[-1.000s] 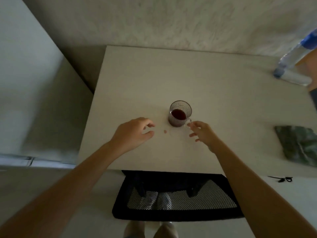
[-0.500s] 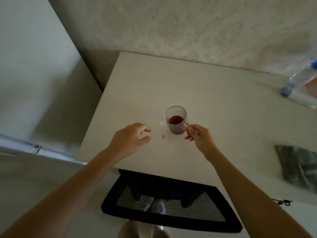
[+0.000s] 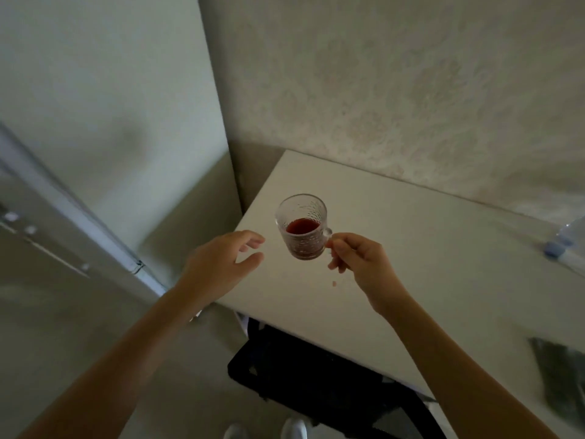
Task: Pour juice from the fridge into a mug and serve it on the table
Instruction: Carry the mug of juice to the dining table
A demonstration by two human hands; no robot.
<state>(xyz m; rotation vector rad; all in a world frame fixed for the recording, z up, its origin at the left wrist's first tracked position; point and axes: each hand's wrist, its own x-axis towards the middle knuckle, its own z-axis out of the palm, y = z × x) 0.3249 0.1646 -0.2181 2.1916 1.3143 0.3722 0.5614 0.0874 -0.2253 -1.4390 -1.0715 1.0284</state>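
A clear glass mug [image 3: 301, 224] with dark red juice in its bottom hangs lifted above the white table [image 3: 427, 264], near its left edge. My right hand [image 3: 357, 264] pinches the mug's small handle from the right. My left hand [image 3: 221, 264] hovers just left of the mug with fingers loosely spread, holding nothing and apart from the glass. A small reddish drop [image 3: 334, 283] lies on the tabletop below the mug.
A black mesh chair [image 3: 316, 381] is tucked under the table's near edge. A plastic bottle with a blue cap [image 3: 562, 245] lies at the far right, a dark cloth [image 3: 560, 372] at the right edge. A white fridge side [image 3: 110, 122] stands left.
My right hand closed on the mug's handle and raised the mug off the table. The view swung to the left and up. My left hand stayed beside the mug.
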